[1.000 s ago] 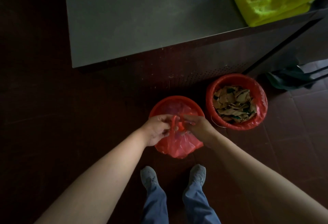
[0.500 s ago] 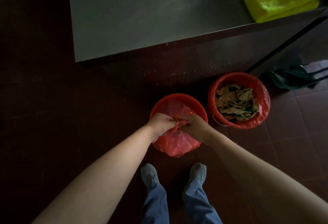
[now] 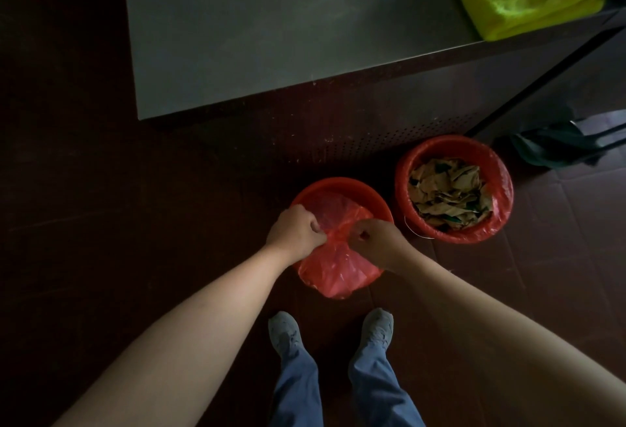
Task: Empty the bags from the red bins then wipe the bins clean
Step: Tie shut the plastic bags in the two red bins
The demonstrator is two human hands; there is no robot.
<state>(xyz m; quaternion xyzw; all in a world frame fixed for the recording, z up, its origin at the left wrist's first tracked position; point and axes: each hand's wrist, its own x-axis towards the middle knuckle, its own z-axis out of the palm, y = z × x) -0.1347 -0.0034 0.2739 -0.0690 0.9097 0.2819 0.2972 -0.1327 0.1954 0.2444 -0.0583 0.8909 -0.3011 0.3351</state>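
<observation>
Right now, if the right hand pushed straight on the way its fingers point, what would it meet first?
The twisted neck of the red bag, which the right hand pinches; just beyond it, probably the left hand, though depth is unclear.

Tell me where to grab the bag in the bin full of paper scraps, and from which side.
Probably best to grip the full bag by its edge, folded outward over the rim. Come from above and outside on two opposite sides, peeling it up and inward: the paper scraps fill it nearly to the top, leaving no slack in the middle.
</observation>
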